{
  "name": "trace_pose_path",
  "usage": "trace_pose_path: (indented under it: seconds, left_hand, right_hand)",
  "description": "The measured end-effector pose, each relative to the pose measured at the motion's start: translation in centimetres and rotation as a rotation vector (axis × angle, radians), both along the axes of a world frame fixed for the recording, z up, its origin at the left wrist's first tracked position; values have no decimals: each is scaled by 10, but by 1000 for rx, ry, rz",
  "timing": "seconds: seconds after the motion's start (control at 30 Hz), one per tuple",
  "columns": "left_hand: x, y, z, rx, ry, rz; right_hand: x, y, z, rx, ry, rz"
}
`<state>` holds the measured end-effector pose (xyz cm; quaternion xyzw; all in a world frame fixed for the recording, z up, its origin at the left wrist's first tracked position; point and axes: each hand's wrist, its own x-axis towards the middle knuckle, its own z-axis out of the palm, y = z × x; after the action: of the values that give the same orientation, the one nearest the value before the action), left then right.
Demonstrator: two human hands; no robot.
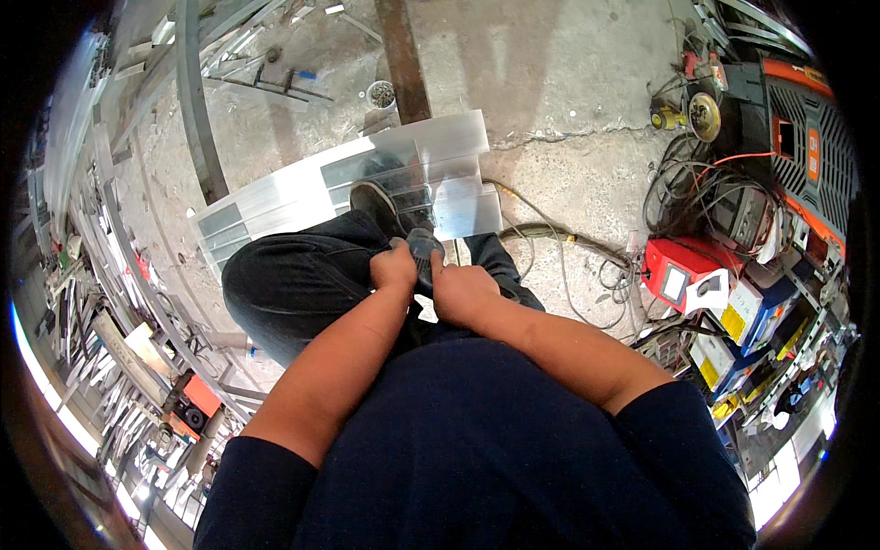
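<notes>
Both my hands are closed round a dark grey power tool (423, 247), which looks like an angle grinder, between my knees. My left hand (392, 268) grips its left side. Against its right side, nearer to me, is my right hand (463, 293). Just beyond the tool lies a stepped panel of shiny silver metal profiles (367, 170), with my dark shoe (374, 203) resting on it. The tool's working end is hard to make out against the metal, so I cannot tell whether it touches the panel.
A grey metal beam (194, 101) and a brown one (401, 64) lie beyond the panel. Cables (559, 234) run right, towards a red machine (683, 270) and a large orange-and-grey machine (807, 137). A small bucket (380, 95) stands farther off. Metal scraps crowd the left.
</notes>
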<state>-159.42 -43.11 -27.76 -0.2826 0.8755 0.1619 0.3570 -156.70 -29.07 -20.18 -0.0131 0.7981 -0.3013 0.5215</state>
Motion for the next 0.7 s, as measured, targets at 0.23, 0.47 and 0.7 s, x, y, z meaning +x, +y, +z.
trace_pose_path:
  seconds: [0.23,0.47,0.7]
  left_hand:
    - [11,-17,-24,43,-4,105]
    - [10,-17,-25,40,-17,179]
    - [10,-18,-25,37,-12,118]
  right_hand:
    - [1,-4,-1,-12,12,-2]
    - [0,-5,-3,-11,14,3]
    - [-2,-4,1,3,19,14]
